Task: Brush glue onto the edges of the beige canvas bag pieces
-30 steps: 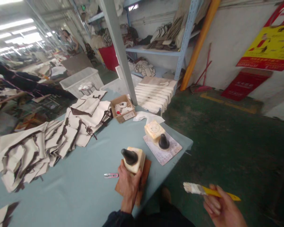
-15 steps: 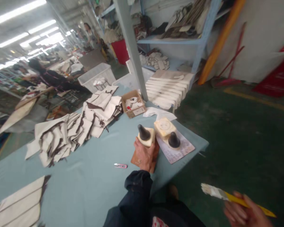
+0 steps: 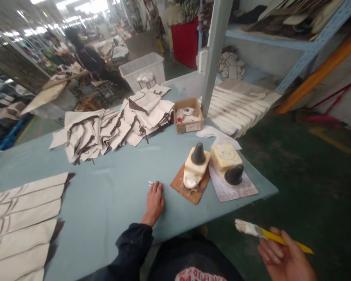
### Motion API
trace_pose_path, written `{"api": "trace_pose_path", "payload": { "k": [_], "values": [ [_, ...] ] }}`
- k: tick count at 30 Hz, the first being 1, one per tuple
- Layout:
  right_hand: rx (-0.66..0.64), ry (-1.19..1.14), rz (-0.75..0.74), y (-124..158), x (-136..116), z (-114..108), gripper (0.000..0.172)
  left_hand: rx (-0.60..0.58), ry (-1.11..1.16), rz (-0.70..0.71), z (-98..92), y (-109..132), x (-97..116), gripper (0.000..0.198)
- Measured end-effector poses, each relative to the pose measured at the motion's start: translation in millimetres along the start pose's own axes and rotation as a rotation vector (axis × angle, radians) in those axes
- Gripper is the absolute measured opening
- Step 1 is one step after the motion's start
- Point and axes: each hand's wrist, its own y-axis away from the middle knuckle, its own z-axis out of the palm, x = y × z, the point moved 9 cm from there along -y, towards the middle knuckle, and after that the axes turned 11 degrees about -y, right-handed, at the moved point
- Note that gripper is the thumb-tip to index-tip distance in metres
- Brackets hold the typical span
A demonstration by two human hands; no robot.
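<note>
My left hand [image 3: 155, 202] rests on the table, its fingers close together over the small thread snips [image 3: 150, 183]. Only the metal tips stick out; the pink handle is hidden under the fingers. Off the table's front edge, my right hand [image 3: 283, 253] grips a flat paintbrush [image 3: 261, 231] by its yellow handle. Its whitish bristles point left. A cream plastic bottle [image 3: 197, 163] with a black cone lies on a brown board [image 3: 179, 182], its whitish opening facing me. Beside it, a second cream bottle [image 3: 226, 155] with a black cone lies on a pale printed sheet [image 3: 245, 191].
Cream fabric pieces with dark edges [image 3: 117, 127] lie piled at the back, and more striped pieces [image 3: 23, 218] at the left. A cardboard box [image 3: 188, 117] with tape stands by a grey post [image 3: 215, 58]. Another person [image 3: 89, 56] sits farther back.
My left hand has let go of the cream bottle and moved left onto the thread snips. The brush stays in my right hand. The view has turned left.
</note>
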Motion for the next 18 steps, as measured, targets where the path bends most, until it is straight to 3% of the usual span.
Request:
{"api": "trace_pose_path", "payload": {
  "k": [3, 10, 15, 18],
  "values": [
    [-0.025, 0.003, -0.016, 4, 6, 8, 0.05, -0.079, 0.001, 0.003, -1.4, -2, -20, 0.023],
    [-0.06, -0.029, -0.047, 3, 11, -4, 0.052, -0.245, 0.138, -0.092, 10.3, 2, -25, 0.012],
    [-0.066, -0.07, -0.064, 0, 6, -15, 0.05, -0.368, 0.374, -0.277, 17.6, 3, -26, 0.033],
    [-0.052, -0.098, -0.069, -1, 0, -24, 0.05, -0.463, 0.58, -0.397, 30.3, 13, -2, 0.048]
  ]
}}
